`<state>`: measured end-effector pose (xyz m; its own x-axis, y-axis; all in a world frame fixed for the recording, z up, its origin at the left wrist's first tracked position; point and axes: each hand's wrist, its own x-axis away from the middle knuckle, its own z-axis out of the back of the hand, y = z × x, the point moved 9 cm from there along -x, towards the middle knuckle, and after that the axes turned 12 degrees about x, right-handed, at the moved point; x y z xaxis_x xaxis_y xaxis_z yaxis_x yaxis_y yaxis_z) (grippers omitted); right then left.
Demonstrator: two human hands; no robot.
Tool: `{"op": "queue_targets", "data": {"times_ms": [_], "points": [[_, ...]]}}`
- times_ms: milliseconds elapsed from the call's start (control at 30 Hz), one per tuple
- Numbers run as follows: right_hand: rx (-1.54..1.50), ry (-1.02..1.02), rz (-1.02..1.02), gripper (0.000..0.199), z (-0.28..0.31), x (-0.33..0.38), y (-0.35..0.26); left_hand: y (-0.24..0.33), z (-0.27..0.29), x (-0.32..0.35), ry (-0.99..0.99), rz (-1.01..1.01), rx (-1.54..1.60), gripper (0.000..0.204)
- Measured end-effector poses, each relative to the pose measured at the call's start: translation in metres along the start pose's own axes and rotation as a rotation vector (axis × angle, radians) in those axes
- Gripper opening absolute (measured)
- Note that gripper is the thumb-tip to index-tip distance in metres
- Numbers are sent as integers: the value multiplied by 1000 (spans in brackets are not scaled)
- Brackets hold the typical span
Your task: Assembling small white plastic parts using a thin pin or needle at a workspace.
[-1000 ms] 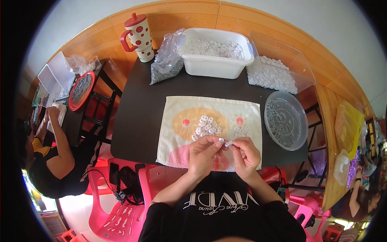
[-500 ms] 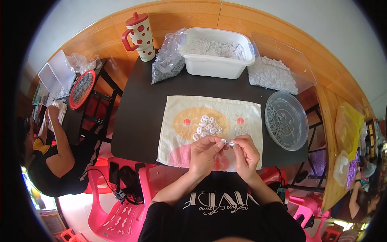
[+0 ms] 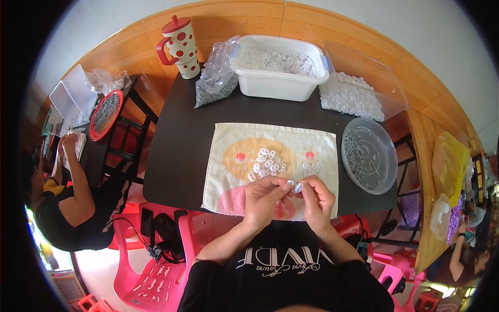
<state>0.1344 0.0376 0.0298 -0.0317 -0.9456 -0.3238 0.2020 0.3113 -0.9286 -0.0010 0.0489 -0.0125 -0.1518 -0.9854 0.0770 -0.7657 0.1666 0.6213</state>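
Observation:
My left hand (image 3: pixel 263 200) and my right hand (image 3: pixel 316 199) meet over the near edge of a cream towel (image 3: pixel 221 156). The right fingertips pinch a small white plastic piece (image 3: pixel 298 189). My left thumb and fingers are closed close beside it; a bit of white shows at their tips, too small to name. Just beyond the left hand lies a heap of white oval plastic pieces (image 3: pixel 267 164). Farther right on the towel sits a smaller cluster of whitish pieces (image 3: pixel 313 168).
A white tub (image 3: pixel 280 88) of white parts stands at the back, between a bag of grey parts (image 3: pixel 215 88) and a clear box of white pieces (image 3: pixel 351 101). A round clear tray (image 3: pixel 387 179) holds small grey parts. A spotted tumbler (image 3: pixel 184 52) stands back left. Another person (image 3: pixel 75 203) works at left.
My fingertips have drawn slightly apart, and the white piece in the right fingers has turned. The towel and containers have not moved.

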Motion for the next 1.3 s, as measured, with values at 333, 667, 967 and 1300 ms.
{"op": "queue_targets", "data": {"times_ms": [333,667,967,1300], "points": [[35,32,16,9,2,-2,-6,1,3,0,12,-31,-17,7],[66,42,36,7,0,-1,-5,0,-1,2,9,9,-71,6],[12,164,-22,7,2,5,5,-5,-1,3,64,-34,54,10],[-25,126,4,12,6,3,0,-6,0,2,12,-15,-3,10]]}}
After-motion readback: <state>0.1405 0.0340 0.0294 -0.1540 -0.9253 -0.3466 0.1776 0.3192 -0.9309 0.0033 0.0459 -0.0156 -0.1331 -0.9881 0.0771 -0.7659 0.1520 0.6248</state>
